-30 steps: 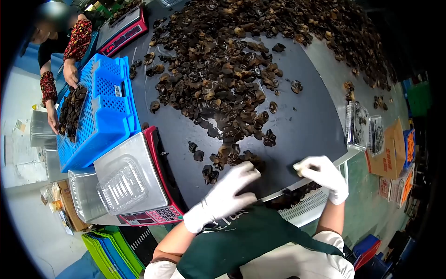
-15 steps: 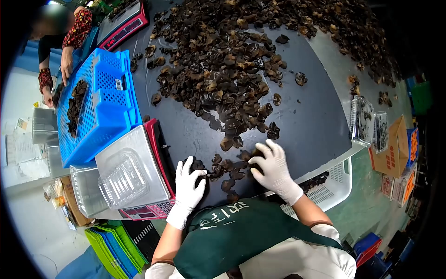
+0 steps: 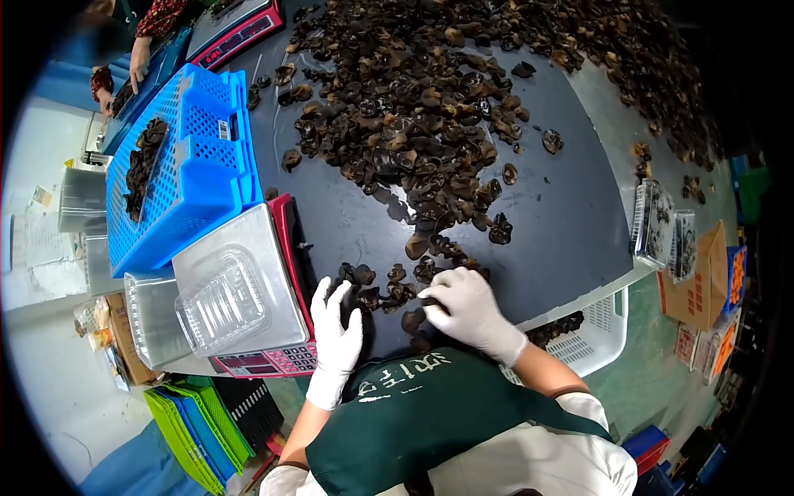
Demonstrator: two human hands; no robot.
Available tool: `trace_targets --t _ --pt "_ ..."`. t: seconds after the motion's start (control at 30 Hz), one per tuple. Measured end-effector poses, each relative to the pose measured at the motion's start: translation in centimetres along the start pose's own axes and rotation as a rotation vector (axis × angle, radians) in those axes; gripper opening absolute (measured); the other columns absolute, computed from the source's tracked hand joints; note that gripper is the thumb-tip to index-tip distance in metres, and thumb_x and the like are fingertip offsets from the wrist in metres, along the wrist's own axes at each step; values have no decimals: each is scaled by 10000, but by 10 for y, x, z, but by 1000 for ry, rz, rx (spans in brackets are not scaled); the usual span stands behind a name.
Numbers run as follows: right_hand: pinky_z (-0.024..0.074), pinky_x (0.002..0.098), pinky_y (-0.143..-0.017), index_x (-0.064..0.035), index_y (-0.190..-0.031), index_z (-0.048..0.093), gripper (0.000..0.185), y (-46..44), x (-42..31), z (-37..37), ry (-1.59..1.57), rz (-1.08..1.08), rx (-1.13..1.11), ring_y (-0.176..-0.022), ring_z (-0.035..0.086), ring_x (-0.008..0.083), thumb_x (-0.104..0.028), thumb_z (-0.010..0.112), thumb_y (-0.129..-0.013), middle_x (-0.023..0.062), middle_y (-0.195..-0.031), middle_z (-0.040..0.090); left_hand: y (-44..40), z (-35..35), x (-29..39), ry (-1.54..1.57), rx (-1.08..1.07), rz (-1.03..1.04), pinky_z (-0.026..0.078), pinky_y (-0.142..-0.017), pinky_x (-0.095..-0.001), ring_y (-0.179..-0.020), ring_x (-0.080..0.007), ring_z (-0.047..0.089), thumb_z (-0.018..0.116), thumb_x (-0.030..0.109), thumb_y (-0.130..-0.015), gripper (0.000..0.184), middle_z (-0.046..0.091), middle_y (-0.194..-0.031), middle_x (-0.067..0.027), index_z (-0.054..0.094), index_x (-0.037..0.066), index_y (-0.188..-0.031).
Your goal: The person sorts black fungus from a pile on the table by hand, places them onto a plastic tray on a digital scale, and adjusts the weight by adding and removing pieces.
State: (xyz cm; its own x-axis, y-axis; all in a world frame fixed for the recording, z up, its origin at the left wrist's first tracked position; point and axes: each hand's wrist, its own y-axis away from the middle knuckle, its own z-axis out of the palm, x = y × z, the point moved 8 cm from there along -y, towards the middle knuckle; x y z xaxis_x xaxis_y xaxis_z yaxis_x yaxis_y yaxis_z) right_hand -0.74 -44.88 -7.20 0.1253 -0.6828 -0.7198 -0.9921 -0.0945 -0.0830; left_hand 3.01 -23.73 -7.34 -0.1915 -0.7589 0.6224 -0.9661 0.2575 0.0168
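Observation:
My left hand (image 3: 337,339), in a white glove, has its fingers apart at the table's near edge, beside a few dark fungus pieces (image 3: 368,295). My right hand (image 3: 470,312), also gloved, bends its fingers over the pieces just right of them; whether it grips one is hidden. Beyond both hands spreads a big heap of dark brown fungus (image 3: 397,124) on the dark table (image 3: 571,223). Left of my left hand, an open clear plastic box (image 3: 223,302) lies on the metal plate of a red scale (image 3: 285,360).
A blue crate (image 3: 207,149) with a filled tray on it stands at the left, near a co-worker's hands (image 3: 139,66). Filled clear boxes (image 3: 653,223) sit at the right edge, by a cardboard box (image 3: 699,277). A white basket (image 3: 591,339) is below the near edge.
My left hand has swung left of the small pieces, fingers spreading. My right hand has come in from the right edge to these pieces. The co-worker's hands have left the tray on the crate.

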Motion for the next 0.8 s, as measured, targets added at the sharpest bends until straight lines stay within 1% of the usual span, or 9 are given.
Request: trace_targets --t 0.07,0.13,0.2,0.23,0.27,0.37,0.47,0.73,0.8 --pt "463 395 -809 -85 -906 686 185 7 10 -27 -197 -1 -67 -891 586 271 -158 592 -763 68 -915 644 0 0 0 22 7 -7 333 -1078 -432 -1279 -358 408 640 44 -798 463 429 -1372 -191 561 81 -1253" --pt "473 387 -865 -72 -968 715 270 28 18 -46 -218 18 -462 -915 603 301 -188 601 -753 103 -943 684 -2 5 5 -14 -21 48 350 -1059 -436 -1246 -351 434 647 55 -793 431 463 -1324 -184 588 78 -1219" --pt "483 375 -861 -73 -1005 730 341 55 29 -55 -113 158 -802 -886 617 327 -268 637 -741 135 -940 697 -8 7 26 -49 -3 198 377 -1018 -443 -1177 -353 478 671 100 -774 336 540 -1208 -149 655 96 -1110" --pt "489 367 -850 -63 -1031 729 421 51 32 -62 -109 160 -730 -871 626 337 -346 665 -726 151 -935 696 -10 13 35 -88 -25 279 382 -1011 -446 -1170 -355 480 684 110 -767 337 539 -1203 -140 656 101 -1103" --pt "506 370 -804 -24 -944 729 343 44 28 -71 -20 81 -567 -826 649 316 -278 697 -716 142 -922 704 -10 19 46 -128 -47 359 387 -1004 -448 -1162 -357 482 697 120 -760 339 537 -1197 -132 657 106 -1097" --pt "476 387 -765 -28 -842 708 247 32 37 -75 31 201 -286 -789 623 300 -256 681 -752 110 -821 682 -15 45 71 -269 -136 465 371 -1003 -472 -1164 -381 450 748 167 -691 407 543 -1174 -119 665 141 -1088" --pt "458 368 -766 -56 -913 696 205 24 42 -68 96 192 -84 -817 617 269 -220 659 -796 89 -799 655 -20 65 74 -346 -168 489 375 -987 -481 -1141 -379 453 764 163 -638 453 543 -1149 -118 667 132 -1079" --pt "453 369 -747 -74 -926 687 166 22 51 -94 114 199 59 -775 598 282 -166 676 -788 82 -805 645 -26 54 87 -305 -59 537 373 -917 -465 -1025 -341 489 737 105 -635 207 564 -994 -85 642 110 -819" --pt "450 365 -735 -65 -949 685 172 24 53 -105 113 196 109 -766 589 283 -123 674 -788 86 -796 632 -25 52 92 -112 -134 458 412 -884 -431 -964 -293 547 730 97 -644 185 592 -972 -85 635 93 -803"
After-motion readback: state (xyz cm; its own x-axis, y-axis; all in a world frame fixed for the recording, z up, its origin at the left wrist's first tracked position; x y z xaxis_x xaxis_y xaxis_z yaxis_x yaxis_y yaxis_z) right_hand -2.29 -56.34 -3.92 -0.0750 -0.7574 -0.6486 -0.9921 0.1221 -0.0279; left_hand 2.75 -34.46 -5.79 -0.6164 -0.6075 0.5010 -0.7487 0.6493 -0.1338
